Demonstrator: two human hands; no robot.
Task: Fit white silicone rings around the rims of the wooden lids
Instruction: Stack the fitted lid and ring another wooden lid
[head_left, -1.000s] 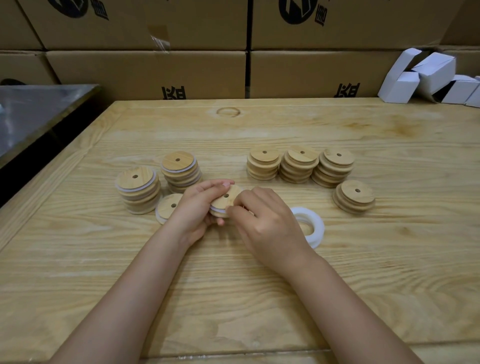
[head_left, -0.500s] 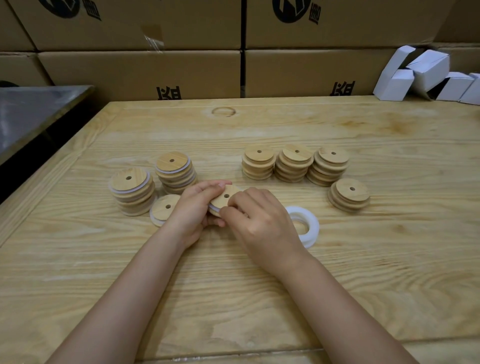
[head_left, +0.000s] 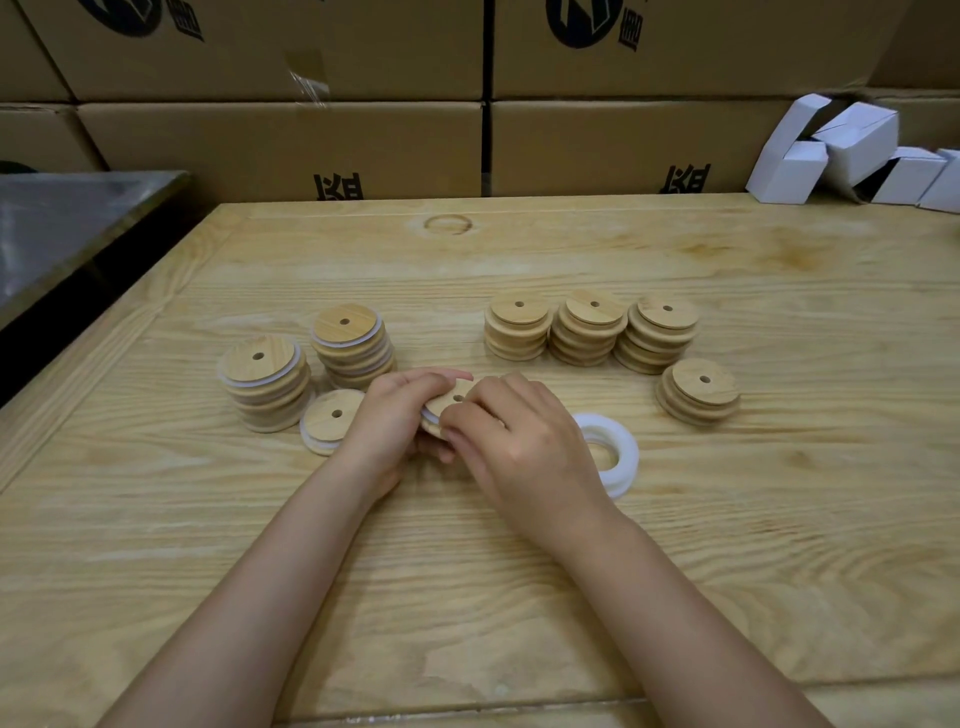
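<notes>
Both hands are on one round wooden lid (head_left: 453, 404) with a small centre hole, held tilted just above the pale wooden table (head_left: 519, 571), roughly in the middle of it. The left hand (head_left: 395, 415) wraps it from the left, fingers laid over the far edge and thumb tucked below; the right hand (head_left: 524, 441) has its fingers curled down on the near-right rim, pinching there. A sliver of white silicone ring (head_left: 429, 417) shows along the lid's lower-left edge; can't tell how far round it's seated, the hands cover the rest.

Just right of the right hand sits a little pile of loose white rings (head_left: 618, 460), flat on the table. To the left there are two stacks of ringed lids (head_left: 265, 384) (head_left: 353, 343) with white bands showing between the layers, and one single ringed lid (head_left: 332, 418) lying flat just beside the left hand. Further back and to the right, three stacks of bare lids (head_left: 518, 325) stand in a row, side by side, with a short bare stack (head_left: 698, 389) in front of the rightmost one.

Behind the table there's a wall of brown cardboard boxes (head_left: 280, 150) with black print; some small white cartons (head_left: 841, 150) lie jumbled at the back right corner; a grey metal surface (head_left: 62, 223) sits off to the left.
</notes>
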